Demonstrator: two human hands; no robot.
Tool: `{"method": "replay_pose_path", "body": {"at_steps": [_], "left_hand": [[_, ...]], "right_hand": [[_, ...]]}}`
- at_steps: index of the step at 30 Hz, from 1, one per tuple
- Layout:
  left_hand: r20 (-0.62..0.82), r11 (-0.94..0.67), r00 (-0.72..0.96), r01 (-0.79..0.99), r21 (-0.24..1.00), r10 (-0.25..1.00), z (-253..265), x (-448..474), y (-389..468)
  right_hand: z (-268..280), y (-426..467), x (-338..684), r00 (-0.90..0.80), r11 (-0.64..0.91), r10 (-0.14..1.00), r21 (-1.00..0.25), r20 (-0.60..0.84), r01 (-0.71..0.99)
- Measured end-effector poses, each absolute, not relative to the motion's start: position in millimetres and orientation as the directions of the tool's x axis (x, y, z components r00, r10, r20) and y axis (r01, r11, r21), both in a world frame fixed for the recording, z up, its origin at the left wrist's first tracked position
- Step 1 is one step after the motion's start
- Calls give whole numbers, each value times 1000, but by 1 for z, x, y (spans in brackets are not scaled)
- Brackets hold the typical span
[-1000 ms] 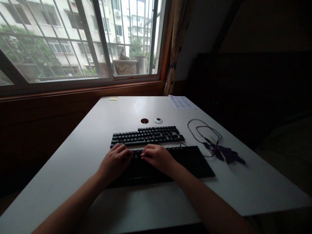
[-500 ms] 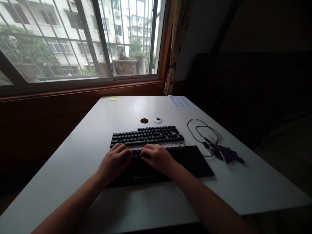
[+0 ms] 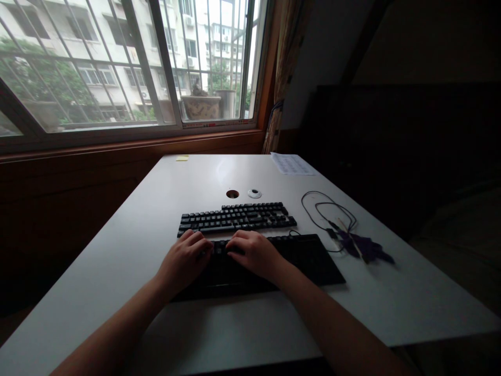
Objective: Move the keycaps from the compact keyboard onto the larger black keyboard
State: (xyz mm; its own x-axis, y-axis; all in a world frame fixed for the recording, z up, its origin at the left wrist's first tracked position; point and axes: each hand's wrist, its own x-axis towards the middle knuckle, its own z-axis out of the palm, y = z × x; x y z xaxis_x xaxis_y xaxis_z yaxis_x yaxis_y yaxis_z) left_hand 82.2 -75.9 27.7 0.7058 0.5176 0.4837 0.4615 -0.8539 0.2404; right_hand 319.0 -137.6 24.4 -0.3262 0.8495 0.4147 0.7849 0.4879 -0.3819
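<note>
A black keyboard point(image 3: 313, 261) lies near the front of the white table, with a few keycaps point(image 3: 218, 247) showing along its far edge between my hands. My left hand point(image 3: 190, 256) rests over its left part, fingers curled down and thumb close to the index finger. My right hand point(image 3: 252, 250) is just to the right, its fingers bent and pressed together at the same far row. Whatever the fingertips hold is too small and dark to make out. Right behind the keyboard, rows of dark keycaps point(image 3: 235, 216) are laid out with some gaps.
A looped black cable point(image 3: 331, 201) and a dark purple cloth point(image 3: 366, 248) lie at the right. Farther back on the table point(image 3: 136, 235) are a round hole point(image 3: 232, 194), a white ring-shaped cover point(image 3: 254, 194), a printed sheet point(image 3: 293, 164) and a yellow note point(image 3: 182, 157).
The view has shifted very slightly. Both hands stay at the keyboard's far row, with only a small movement of the right fingers.
</note>
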Motion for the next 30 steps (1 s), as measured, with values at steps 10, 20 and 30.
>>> {"method": "replay_pose_path", "body": {"at_steps": [10, 20, 30], "left_hand": [[477, -855, 712, 461, 235, 515, 26, 82, -75], [477, -856, 713, 461, 235, 515, 27, 82, -75], [467, -856, 719, 460, 236, 515, 28, 82, -76]], "right_hand": [[23, -137, 317, -331, 500, 840, -377, 431, 779], [24, -139, 316, -329, 480, 852, -356, 408, 802], [27, -140, 312, -369, 520, 831, -346, 416, 781]]}}
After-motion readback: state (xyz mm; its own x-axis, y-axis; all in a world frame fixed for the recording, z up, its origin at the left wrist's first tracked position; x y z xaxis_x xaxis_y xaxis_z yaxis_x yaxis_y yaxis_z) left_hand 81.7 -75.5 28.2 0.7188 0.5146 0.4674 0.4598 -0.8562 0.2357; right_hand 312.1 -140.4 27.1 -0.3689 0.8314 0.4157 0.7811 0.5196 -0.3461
